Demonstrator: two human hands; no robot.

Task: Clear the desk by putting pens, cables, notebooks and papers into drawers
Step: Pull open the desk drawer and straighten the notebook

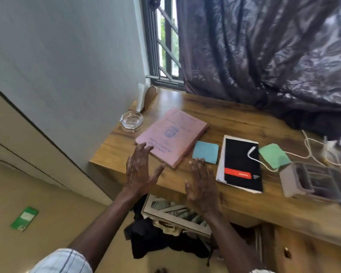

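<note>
The desk stretches ahead of both my hands, and nothing on it is put away yet. My left hand and right hand are both spread flat, fingers straight, holding nothing.

The pink notebook lies just beyond my left fingertips, its near corner under them; I cannot tell whether I am touching it. The black notebook is off to the right of my right hand, close to the desk's front edge. A blue pad sits just past my right fingertips, and a green pad lies further right. A white cable runs across the black notebook's cover to the green pad.

If I lift the black notebook without first freeing that cable, I judge it would drag the cable and perhaps the green pad off the desk. The glass ashtray, beyond my left hand near the desk's edge, could be knocked off if I swing the pink notebook carelessly.
</note>
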